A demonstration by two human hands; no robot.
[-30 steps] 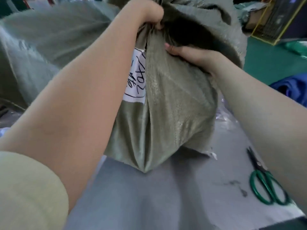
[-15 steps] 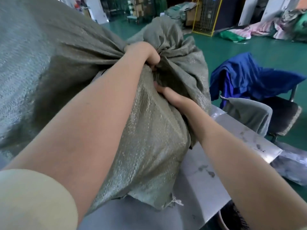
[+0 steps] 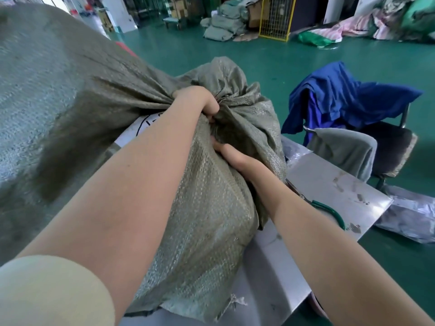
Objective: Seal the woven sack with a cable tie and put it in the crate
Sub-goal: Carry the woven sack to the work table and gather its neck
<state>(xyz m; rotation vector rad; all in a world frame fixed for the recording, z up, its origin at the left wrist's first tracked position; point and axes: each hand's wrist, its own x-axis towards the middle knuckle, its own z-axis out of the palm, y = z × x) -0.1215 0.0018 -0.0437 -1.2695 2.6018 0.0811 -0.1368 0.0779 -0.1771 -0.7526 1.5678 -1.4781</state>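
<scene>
A full grey-green woven sack [image 3: 207, 220] lies on a grey metal table [image 3: 329, 184], its gathered neck pointing away from me. My left hand [image 3: 197, 102] is clenched around the bunched neck fabric. My right hand [image 3: 235, 158] presses against the sack just below the neck, fingers tucked into the folds. A white label with black writing [image 3: 141, 128] peeks out beside my left forearm. No cable tie or crate shows in view.
A second large woven sack [image 3: 58, 102] fills the left side. Green-handled scissors [image 3: 329, 210] lie on the table under my right forearm. A chair draped with blue cloth [image 3: 341, 100] stands right of the table. Sacks [image 3: 221, 24] and a yellow wire cage [image 3: 275, 17] stand far back.
The view has risen from the sack's body and table to the room beyond. Both hands keep their hold at the neck; the sack has tipped to lie toward me.
</scene>
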